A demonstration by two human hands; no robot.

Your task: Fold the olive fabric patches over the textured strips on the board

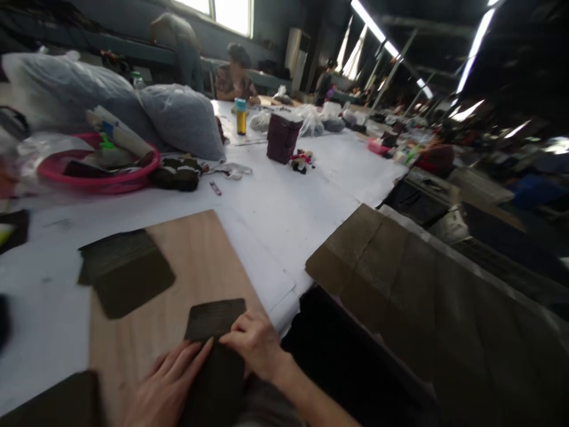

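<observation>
A dark olive fabric piece (pixel 216 317) lies on a wooden board (pixel 200 255) close in front of me. My left hand (pixel 171 379) rests on it with the fingers stretched out and pressing near a crosswise edge. Beside the left fingertips, my right hand (pixel 255 344) pinches the same fabric at that edge. The lower part of the fabric runs down between my hands toward my body. Further up the board, to the left, lies a small stack of dark fabric pieces (pixel 137 276), its left side overhanging the board.
Dark fabric pieces (pixel 400 284) lie in an overlapping row on the right. Another dark piece (pixel 57 400) is at the lower left. On the white table (pixel 267 219) stand a pink basin (pixel 100 184), stuffed bags (pixel 182 118), a dark container (pixel 283 139) and a bottle (pixel 240 117). People work beyond.
</observation>
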